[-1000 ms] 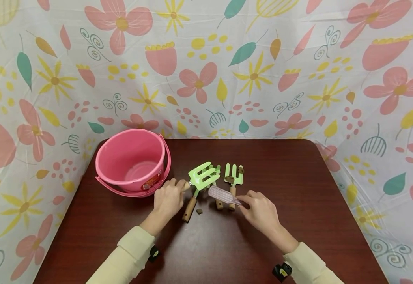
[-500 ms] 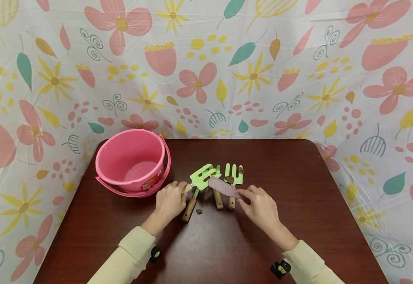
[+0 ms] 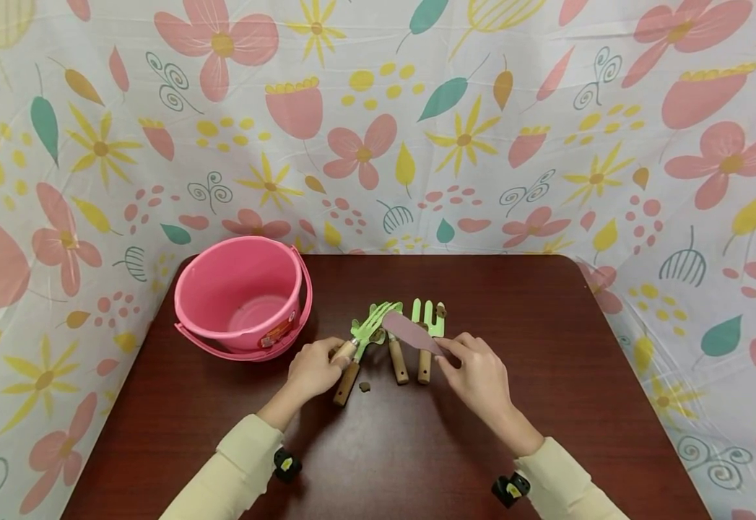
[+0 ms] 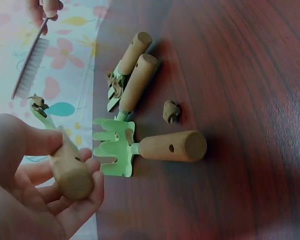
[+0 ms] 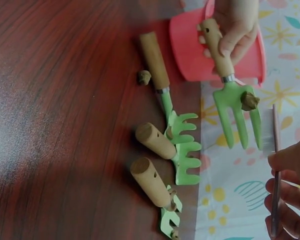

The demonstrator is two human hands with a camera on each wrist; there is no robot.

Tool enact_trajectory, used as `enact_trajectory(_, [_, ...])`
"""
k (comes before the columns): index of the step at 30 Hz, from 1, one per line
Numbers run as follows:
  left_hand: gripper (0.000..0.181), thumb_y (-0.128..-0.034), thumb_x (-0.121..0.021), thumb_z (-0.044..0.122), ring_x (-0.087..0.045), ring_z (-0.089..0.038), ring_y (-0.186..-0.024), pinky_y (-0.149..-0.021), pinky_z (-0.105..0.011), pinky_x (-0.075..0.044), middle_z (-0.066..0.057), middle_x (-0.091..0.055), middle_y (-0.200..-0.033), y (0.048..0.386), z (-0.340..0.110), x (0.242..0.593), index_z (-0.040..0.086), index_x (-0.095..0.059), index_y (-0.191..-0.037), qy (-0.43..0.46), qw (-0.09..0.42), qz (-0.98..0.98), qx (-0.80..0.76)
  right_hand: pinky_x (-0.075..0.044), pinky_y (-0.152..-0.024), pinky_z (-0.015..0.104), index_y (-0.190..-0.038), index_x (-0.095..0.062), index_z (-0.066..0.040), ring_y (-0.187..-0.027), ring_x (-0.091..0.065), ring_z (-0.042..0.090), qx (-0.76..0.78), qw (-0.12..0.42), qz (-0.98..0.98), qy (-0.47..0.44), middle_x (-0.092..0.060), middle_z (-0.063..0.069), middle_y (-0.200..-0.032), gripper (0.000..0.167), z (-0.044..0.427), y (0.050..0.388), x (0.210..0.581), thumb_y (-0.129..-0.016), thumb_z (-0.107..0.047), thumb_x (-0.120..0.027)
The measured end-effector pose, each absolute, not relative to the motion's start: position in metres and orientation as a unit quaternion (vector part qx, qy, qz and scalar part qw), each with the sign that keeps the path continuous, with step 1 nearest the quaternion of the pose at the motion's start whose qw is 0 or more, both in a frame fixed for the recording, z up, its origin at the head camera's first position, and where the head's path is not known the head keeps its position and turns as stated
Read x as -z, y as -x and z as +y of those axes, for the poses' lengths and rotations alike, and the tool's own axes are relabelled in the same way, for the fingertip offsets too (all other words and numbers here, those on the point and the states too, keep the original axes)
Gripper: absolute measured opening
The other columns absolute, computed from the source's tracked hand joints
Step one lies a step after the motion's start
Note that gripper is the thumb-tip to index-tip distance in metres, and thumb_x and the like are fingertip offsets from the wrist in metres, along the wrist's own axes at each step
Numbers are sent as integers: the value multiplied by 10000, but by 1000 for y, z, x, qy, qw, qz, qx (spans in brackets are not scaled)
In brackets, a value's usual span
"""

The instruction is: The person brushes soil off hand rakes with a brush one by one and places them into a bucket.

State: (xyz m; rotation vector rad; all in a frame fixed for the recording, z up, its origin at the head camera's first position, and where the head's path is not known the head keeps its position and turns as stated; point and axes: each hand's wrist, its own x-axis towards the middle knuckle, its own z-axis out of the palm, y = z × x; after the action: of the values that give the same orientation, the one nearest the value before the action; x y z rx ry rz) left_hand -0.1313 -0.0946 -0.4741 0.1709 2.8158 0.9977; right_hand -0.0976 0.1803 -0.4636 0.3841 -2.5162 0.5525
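Note:
My left hand (image 3: pixel 315 370) grips the wooden handle of a green garden fork (image 5: pixel 237 107), raised above the table, with a brown lump (image 5: pixel 250 101) stuck on its tines. My right hand (image 3: pixel 478 375) pinches the handle of a pinkish-purple brush (image 3: pixel 410 334); its pale bristles face the fork in the right wrist view. Below them, several green tools with wooden handles lie on the table: a rake (image 4: pixel 115 147) on the left, another (image 5: pixel 189 162) in the middle and a fork (image 3: pixel 428 318) on the right, with brown bits on them.
A pink bucket (image 3: pixel 248 289) with its handle down stands at the table's back left. One loose brown lump (image 3: pixel 365 387) lies on the dark red table (image 3: pixel 378 462) near the left tool's handle. Behind hangs a flowered curtain (image 3: pixel 365 87).
The left hand has turned the raised fork, so its tines now show more edge-on. The brush has tilted, showing its smooth back to the head view, and the right hand has shifted slightly.

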Motion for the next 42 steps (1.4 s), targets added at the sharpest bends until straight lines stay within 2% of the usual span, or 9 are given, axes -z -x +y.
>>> enact_trajectory(3, [247,-834,-620,205,-563,-127,-609,-543,-287,-424,-17,-658,-781,131,-94,477,137,-666,-1068,-51,101,917,-384,-379,-477,266,-947,-732,-163,-614,-465,100,-208,266,-931,-139,-610,-47,-777,262,179,98,463,-688,-149,-772])
enact_trajectory(9, [292,-841,-547,76,-642,-281,-659,-498,-279,-494,-198,-655,-813,129,-93,480,6,-613,-1117,-18,180,821,-542,-364,-467,247,-954,-731,-163,-610,-447,92,-211,268,-930,-138,-602,-45,-768,257,176,98,462,-700,-149,-762])
enact_trajectory(17, [365,-884,-490,49,-605,-180,-664,-566,-292,-506,-109,-644,-819,128,-92,488,-73,-494,-1227,15,263,703,-661,-362,-474,247,-966,-729,-164,-610,-444,89,-219,273,-927,-133,-609,-37,-763,261,175,100,462,-707,-147,-754])
enact_trajectory(24, [396,-919,-462,86,-607,-147,-702,-595,-282,-513,-182,-639,-960,124,-87,497,-64,-451,-1286,11,299,641,-707,-354,-474,242,-973,-728,-157,-616,-442,89,-229,271,-925,-135,-613,-32,-774,264,173,100,460,-710,-141,-754])
enact_trajectory(29, [402,-933,-461,134,-606,-148,-736,-612,-277,-511,-178,-602,-1028,122,-85,504,-38,-452,-1297,10,320,583,-746,-353,-476,251,-972,-727,-148,-615,-445,97,-237,275,-921,-141,-620,-30,-784,255,170,101,460,-718,-151,-747])
enact_trajectory(37, [445,-967,-415,190,-592,-110,-723,-631,-242,-494,-39,-593,-936,117,-82,505,-41,-376,-1346,12,351,498,-793,-358,-482,256,-979,-728,-172,-622,-442,86,-246,271,-917,-158,-616,-52,-792,270,163,101,457,-711,-153,-758])
enact_trajectory(42, [424,-979,-386,209,-578,-111,-712,-631,-245,-482,-21,-580,-901,114,-82,506,-30,-389,-1330,3,374,463,-803,-370,-497,241,-977,-732,-201,-642,-454,71,-239,268,-914,-188,-610,-84,-795,298,156,100,455,-687,-164,-791])
